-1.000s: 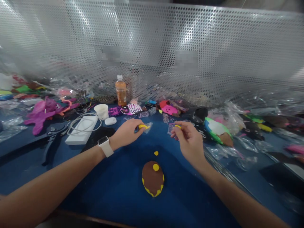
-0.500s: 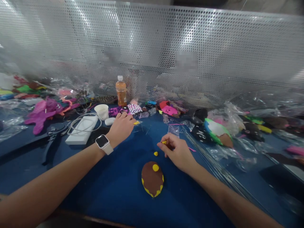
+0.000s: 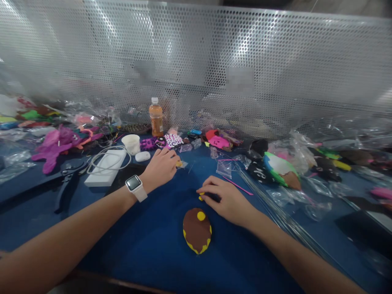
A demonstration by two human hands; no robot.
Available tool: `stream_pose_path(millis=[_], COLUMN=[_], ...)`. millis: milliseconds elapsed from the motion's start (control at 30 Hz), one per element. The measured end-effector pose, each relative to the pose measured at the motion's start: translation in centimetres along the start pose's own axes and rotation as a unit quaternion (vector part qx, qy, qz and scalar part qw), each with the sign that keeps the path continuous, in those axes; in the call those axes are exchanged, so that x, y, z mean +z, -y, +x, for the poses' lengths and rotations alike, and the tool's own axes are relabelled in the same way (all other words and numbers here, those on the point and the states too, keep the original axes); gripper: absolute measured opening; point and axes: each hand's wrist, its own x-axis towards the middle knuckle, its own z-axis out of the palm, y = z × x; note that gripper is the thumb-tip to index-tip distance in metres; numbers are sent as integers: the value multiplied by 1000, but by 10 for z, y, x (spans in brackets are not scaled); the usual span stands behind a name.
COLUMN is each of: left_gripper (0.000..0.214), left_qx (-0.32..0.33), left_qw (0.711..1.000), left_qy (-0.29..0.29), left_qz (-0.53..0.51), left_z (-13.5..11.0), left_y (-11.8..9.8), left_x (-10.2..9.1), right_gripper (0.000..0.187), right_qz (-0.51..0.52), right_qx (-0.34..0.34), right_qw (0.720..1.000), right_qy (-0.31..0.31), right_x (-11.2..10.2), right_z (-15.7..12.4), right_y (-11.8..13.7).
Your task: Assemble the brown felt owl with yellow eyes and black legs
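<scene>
My left hand [image 3: 162, 165], with a white watch [image 3: 134, 184] on its wrist, is closed at the edge of a small clear bag of yellow clay [image 3: 180, 164]; its fingertips are partly hidden. Thumb and index finger of my right hand [image 3: 226, 200] are closed around a bit of yellow clay [image 3: 201, 196], low over the table. A second small yellow lump, seen there earlier, cannot be told apart from it. Nearer to me lies a flat brown clay oval [image 3: 196, 232] with a wavy yellow lower rim and one yellow dot [image 3: 201, 216] at its upper right.
Pliers [image 3: 69, 175], a white box [image 3: 105, 171] with a coiled cable and a white cup [image 3: 131, 143] stand left. A drink bottle [image 3: 156, 118] is behind. Long wires [image 3: 275, 212] and a blue-green clay piece [image 3: 281, 169] lie right. A perforated metal panel [image 3: 196, 53] closes the back.
My right hand has moved left and down, bringing its yellow clay down to the small lump on the table. My left hand has shifted slightly right and nearer; the bag beside it shows more.
</scene>
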Motion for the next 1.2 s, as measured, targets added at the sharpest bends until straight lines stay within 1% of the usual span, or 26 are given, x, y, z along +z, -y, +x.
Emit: stream_pose_path(millis=[200,333,467,533,633,733,800,867,933,1000,1100,1200], left_gripper=[22,22,22,23,23,20,21,22,22,17,10,9], left_qx=[5,9,17,29,83,178,215,210,183,161,154,145], left_qw=[1000,1000,999,998,991,967,955,953,957,959,957,955], left_qy=[-3,-12,-33,-44,-59,-76,-83,-90,-99,-106,-111,-113], left_qz=[-7,-16,-33,-45,-90,-168,-190,-197,-200,-206,-220,-231], left_z=[0,0,1,1,0,-4,-7,-8,-9,-9,-9,-9], left_y=[-3,-5,-8,-12,-22,-37,-45,-51,-53,-52,-51,-53], left_x=[-2,-2,-6,-11,-19,-25,-25,-23,-21,-19,-17,-16], right_gripper=[24,22,19,16,16,17,19,22,24,24,21,21], right_qz=[-44,-46,-34,-17,59,184,257,299,316,324,315,289], right_qx=[-9,-10,0,20,80,131,145,156,163,164,140,107], right_qw=[998,998,997,999,995,969,947,932,925,922,927,936], right_qy=[35,52,64,48,-18,-99,-128,-136,-136,-136,-147,-168], right_x=[-3,-4,-2,0,3,4,5,6,8,10,12,13], right_z=[-3,-3,-1,0,2,3,3,4,4,5,4,2], right_y=[5,6,2,1,0,-2,-5,-7,-8,-6,-2,1])
